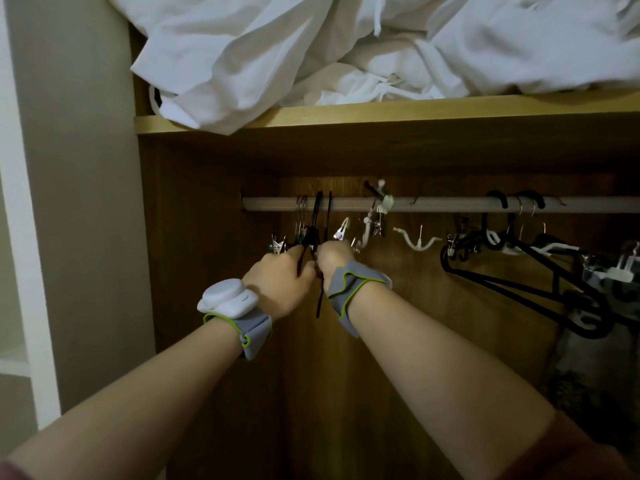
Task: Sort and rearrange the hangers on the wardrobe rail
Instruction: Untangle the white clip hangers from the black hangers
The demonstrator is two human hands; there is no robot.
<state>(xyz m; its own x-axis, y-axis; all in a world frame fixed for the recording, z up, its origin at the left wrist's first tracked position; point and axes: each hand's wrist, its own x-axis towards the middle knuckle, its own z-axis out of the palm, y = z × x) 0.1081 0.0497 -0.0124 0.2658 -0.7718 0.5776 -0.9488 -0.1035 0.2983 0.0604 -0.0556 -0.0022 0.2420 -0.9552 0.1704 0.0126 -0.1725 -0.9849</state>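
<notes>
A grey wardrobe rail [433, 204] runs across the wooden wardrobe below a shelf. At its left end hang several thin black and metal hangers [317, 216], some with metal clips. My left hand [277, 278] and my right hand [332, 256] are side by side just under that bunch, fingers curled round the black hangers' lower parts. A thin black bar [319, 299] hangs down between my wrists. White clip hangers [375, 220] hang near the rail's middle. A cluster of black hangers [519, 268] hangs tilted at the right.
A wooden shelf [381, 116] above the rail holds crumpled white fabric [346, 46] that droops over its front edge. The wardrobe's left side panel [152, 237] stands close to my left hand. A loose white hook piece [417, 240] hangs between the two groups.
</notes>
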